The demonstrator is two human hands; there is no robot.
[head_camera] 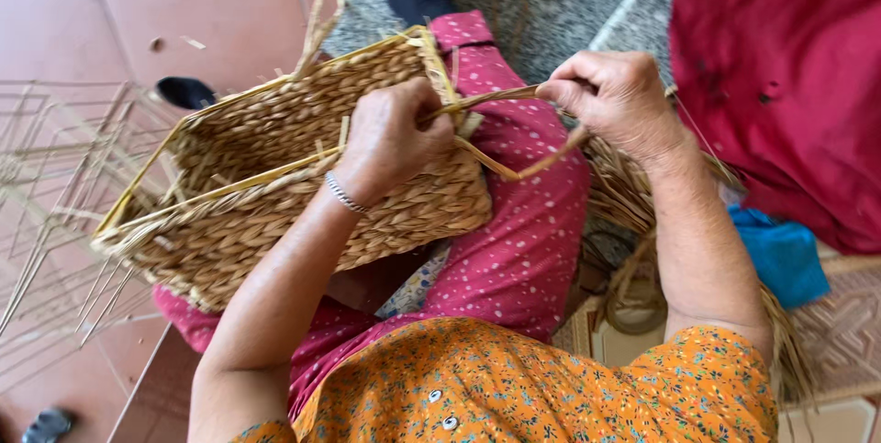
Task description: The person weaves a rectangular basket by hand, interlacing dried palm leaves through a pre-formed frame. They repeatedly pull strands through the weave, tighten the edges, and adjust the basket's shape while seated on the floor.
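I am resting the woven basket (pixel 275 195) on my lap, my left hand (pixel 390 140) closed over its rim and my right hand (pixel 615 99) pinching the straw strand (pixel 500 94) taut, risking snapping it by pulling too hard

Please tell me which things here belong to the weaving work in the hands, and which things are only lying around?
In use:
- woven basket on the lap, gripped at the rim by the left hand
- straw strand, pulled by the right hand
- loose straw bundle, beside the right forearm

Lying about:
- wire frames on the floor
- blue bag
- red cloth
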